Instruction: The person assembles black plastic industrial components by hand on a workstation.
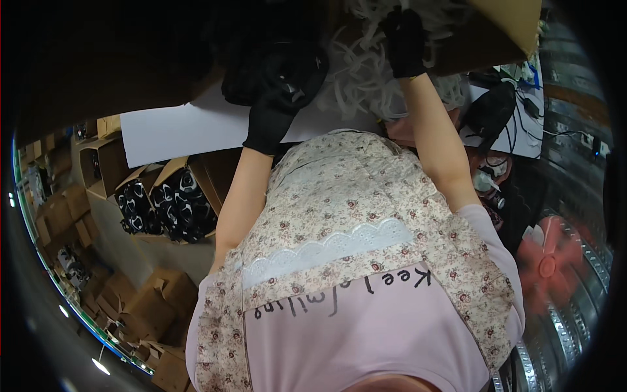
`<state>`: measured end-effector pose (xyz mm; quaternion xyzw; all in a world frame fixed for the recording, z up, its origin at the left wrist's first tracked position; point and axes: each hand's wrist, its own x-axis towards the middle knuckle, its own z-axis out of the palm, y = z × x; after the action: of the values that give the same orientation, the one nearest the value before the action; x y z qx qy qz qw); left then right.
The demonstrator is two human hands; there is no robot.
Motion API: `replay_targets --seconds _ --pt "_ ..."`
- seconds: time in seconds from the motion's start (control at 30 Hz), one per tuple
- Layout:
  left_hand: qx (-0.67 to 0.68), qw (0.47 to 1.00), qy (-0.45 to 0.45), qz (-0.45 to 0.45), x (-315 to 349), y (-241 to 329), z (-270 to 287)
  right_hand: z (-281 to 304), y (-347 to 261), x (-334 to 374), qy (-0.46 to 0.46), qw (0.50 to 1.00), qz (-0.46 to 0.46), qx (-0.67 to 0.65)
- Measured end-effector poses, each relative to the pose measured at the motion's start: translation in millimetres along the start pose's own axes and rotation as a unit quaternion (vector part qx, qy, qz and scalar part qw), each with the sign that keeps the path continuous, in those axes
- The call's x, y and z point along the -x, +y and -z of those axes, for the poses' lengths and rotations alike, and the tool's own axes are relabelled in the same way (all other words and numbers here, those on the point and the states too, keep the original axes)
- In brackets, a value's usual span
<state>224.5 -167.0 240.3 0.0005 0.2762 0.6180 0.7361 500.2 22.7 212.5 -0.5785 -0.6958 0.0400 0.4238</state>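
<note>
Your left hand [281, 98] (gloved in black) grips a black round item [287, 72] above the white sheet [176, 130], while your right hand [403, 42] digs, fingers curled, into white paper shreds [356, 72] for padding.

The white surface [176, 127] stretched out beneath both gloved grips, a heap of white shredded paper strips [356, 78] piled on it between them, and a black object [486, 114] sat off beyond the right grip.
</note>
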Motion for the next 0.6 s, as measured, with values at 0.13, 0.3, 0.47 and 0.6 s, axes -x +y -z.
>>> replay_targets --seconds 0.13,0.3,0.47,0.6 --pt "-0.097 0.994 0.016 0.038 -7.3 0.3 15.4 13.2 -13.4 -18.7 0.027 0.996 0.086 0.009" --pt "-0.467 0.881 -0.017 -0.067 0.8 -10.7 12.1 15.3 -13.2 -23.5 -0.086 0.996 0.004 -0.003" --pt "-0.598 0.794 -0.017 -0.107 2.9 -6.6 -9.0 12.4 5.7 -19.5 -0.049 0.975 0.123 0.178" --pt "0.012 0.999 0.01 0.032 -1.8 -7.9 -18.9 27.1 -8.1 3.4 -0.085 0.971 0.153 0.163"
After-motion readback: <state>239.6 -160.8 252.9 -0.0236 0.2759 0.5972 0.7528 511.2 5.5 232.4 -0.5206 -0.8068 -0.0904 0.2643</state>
